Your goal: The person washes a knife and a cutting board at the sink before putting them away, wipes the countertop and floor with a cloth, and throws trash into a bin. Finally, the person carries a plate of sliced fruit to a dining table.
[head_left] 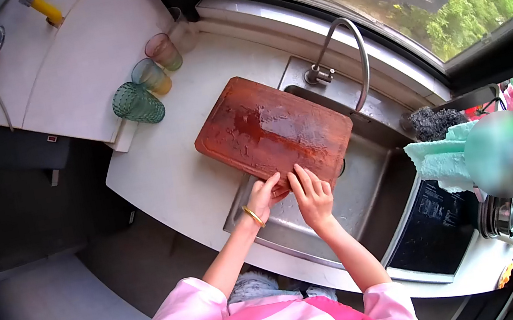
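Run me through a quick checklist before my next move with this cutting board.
1. Both hands on the cutting board: ok; left hand and right hand are at its near edge.
2. Firm grip underneath: cannot tell; the board hides its underside.
3. Board surface dry: not ok; wet patches shine on top.
4. Board wholly over the counter: not ok; part of it extends over the sink.
5. Glasses clear of the board: ok; there is a gap between.
6. Faucet off: ok, seemingly; no stream is visible.
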Available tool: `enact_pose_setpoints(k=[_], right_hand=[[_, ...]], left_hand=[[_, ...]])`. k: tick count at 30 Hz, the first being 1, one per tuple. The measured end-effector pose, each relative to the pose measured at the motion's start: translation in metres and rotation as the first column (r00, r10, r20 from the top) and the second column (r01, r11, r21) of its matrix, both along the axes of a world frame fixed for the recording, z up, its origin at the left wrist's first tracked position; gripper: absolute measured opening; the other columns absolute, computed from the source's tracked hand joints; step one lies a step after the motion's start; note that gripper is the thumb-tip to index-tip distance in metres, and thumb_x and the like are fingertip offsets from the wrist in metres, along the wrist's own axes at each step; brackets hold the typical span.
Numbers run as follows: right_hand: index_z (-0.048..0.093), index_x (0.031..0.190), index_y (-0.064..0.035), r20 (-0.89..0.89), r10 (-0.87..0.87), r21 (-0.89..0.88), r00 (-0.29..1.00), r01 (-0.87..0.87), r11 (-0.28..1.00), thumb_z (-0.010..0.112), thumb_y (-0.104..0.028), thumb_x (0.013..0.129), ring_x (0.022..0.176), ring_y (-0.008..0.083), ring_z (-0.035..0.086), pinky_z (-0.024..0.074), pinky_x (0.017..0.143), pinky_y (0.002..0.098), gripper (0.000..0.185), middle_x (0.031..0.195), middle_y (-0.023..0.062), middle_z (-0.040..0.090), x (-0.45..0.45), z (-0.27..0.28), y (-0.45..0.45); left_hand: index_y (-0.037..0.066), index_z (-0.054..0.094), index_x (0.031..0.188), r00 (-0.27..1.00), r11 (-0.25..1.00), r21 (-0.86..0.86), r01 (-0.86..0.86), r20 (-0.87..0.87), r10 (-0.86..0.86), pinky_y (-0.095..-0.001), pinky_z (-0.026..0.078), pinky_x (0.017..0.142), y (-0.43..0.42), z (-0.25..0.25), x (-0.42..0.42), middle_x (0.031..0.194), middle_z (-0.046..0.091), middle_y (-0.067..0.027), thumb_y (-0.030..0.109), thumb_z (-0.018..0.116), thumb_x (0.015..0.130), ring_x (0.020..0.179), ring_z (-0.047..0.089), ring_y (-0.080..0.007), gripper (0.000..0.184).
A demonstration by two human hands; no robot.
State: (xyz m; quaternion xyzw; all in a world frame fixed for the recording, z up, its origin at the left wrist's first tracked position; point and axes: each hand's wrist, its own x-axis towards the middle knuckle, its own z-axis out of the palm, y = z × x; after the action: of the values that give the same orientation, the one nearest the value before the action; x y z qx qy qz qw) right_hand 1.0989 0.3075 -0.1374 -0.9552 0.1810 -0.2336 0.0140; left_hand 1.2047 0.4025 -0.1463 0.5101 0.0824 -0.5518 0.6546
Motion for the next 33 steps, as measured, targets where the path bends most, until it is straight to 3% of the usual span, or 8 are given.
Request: enact_pose_setpoints(k=[5, 7, 11, 16, 24, 27, 31, 33], right_hand=[[0.052, 0.112, -0.0154, -0.075, -0.037, -0.036, 0.996, 0.034, 0.999, 0.051, -0.019, 0.072, 0.101, 0.0133, 0.049, 0.0342, 0.075, 0.0274, 0.040, 0.119, 0.0015, 0.050, -0.001, -0.024, 0.002], [0.051, 0.113, -0.0172, -0.102, -0.033, -0.087, 0.994, 0.024, 0.996, 0.051, -0.022, 0.073, 0.103, 0.0118, 0.046, 0.0323, 0.077, 0.0260, 0.040, 0.121, -0.0004, 0.048, 0.004, -0.034, -0.001], [0.049, 0.116, -0.0179, -0.122, -0.063, -0.105, 0.991, 0.050, 0.993, 0.050, -0.023, 0.074, 0.106, 0.0119, 0.043, 0.0309, 0.080, 0.0285, 0.042, 0.123, -0.0001, 0.046, 0.011, -0.041, -0.004], [0.049, 0.113, -0.0159, -0.119, -0.060, -0.118, 0.991, 0.045, 0.992, 0.050, -0.024, 0.074, 0.104, 0.0158, 0.043, 0.0306, 0.082, 0.0327, 0.040, 0.122, 0.0031, 0.046, 0.011, -0.041, -0.008], [0.051, 0.111, -0.0155, -0.070, -0.096, -0.140, 0.993, 0.086, 0.986, 0.050, -0.023, 0.074, 0.102, 0.0161, 0.044, 0.0307, 0.082, 0.0328, 0.037, 0.120, 0.0044, 0.048, 0.021, -0.043, 0.003], [0.047, 0.116, -0.0162, -0.092, -0.107, -0.092, 0.990, 0.099, 0.991, 0.053, -0.019, 0.070, 0.108, 0.0174, 0.040, 0.0282, 0.086, 0.0340, 0.046, 0.126, 0.0056, 0.042, 0.023, -0.043, 0.010], [0.045, 0.119, -0.0126, -0.050, 0.013, 0.070, 0.999, -0.009, 0.997, 0.061, -0.015, 0.063, 0.119, 0.0232, 0.033, 0.0229, 0.096, 0.0410, 0.058, 0.130, 0.0097, 0.036, 0.015, -0.025, 0.004], [0.039, 0.123, -0.0115, 0.041, -0.085, 0.534, 0.996, 0.050, 0.844, 0.066, -0.016, 0.061, 0.126, 0.0262, 0.025, 0.0167, 0.100, 0.0456, 0.068, 0.134, 0.0129, 0.027, -0.003, 0.002, -0.009]], left_hand=[[0.007, 0.058, 0.093, 0.973, 0.993, -0.084, -0.088, -0.220, 0.068, -0.0326, 0.044, 0.082, -0.002, -0.024, -0.004, 0.090, 0.060, -0.0052, 0.021, 0.047, 0.086, 0.085, 0.056, -0.0145, 0.019], [0.005, 0.054, 0.095, 0.920, 0.976, -0.093, -0.198, -0.362, 0.152, -0.0356, 0.042, 0.085, -0.005, -0.029, -0.004, 0.096, 0.057, -0.0076, 0.019, 0.046, 0.086, 0.091, 0.053, -0.0178, 0.019], [0.004, 0.053, 0.095, 0.912, 0.958, -0.166, -0.232, -0.379, 0.155, -0.0355, 0.042, 0.085, -0.009, -0.042, 0.002, 0.094, 0.056, -0.0081, 0.016, 0.048, 0.083, 0.090, 0.051, -0.0189, 0.017], [0.002, 0.052, 0.097, 0.900, 0.970, -0.140, -0.201, -0.417, 0.126, -0.0386, 0.039, 0.087, -0.007, -0.050, 0.008, 0.098, 0.053, -0.0117, 0.014, 0.048, 0.079, 0.093, 0.049, -0.0229, 0.021], [0.003, 0.049, 0.102, 0.919, 0.975, -0.131, -0.182, -0.376, 0.122, -0.0388, 0.038, 0.088, -0.005, -0.039, 0.011, 0.102, 0.051, -0.0109, 0.013, 0.045, 0.079, 0.097, 0.047, -0.0221, 0.025], [0.005, 0.049, 0.103, 0.925, 0.977, -0.123, -0.172, -0.362, 0.117, -0.0385, 0.038, 0.088, 0.000, -0.046, 0.013, 0.103, 0.051, -0.0092, 0.017, 0.045, 0.080, 0.097, 0.047, -0.0214, 0.026], [0.008, 0.051, 0.104, 0.904, 0.973, -0.053, -0.224, -0.383, 0.187, -0.0365, 0.042, 0.085, -0.004, -0.042, 0.012, 0.100, 0.053, -0.0048, 0.022, 0.053, 0.083, 0.095, 0.049, -0.0191, 0.025], [0.011, 0.055, 0.099, 0.883, 0.970, -0.032, -0.242, -0.421, 0.207, -0.0331, 0.045, 0.077, -0.013, -0.026, 0.009, 0.093, 0.056, -0.0012, 0.025, 0.062, 0.080, 0.085, 0.052, -0.0153, 0.025]])
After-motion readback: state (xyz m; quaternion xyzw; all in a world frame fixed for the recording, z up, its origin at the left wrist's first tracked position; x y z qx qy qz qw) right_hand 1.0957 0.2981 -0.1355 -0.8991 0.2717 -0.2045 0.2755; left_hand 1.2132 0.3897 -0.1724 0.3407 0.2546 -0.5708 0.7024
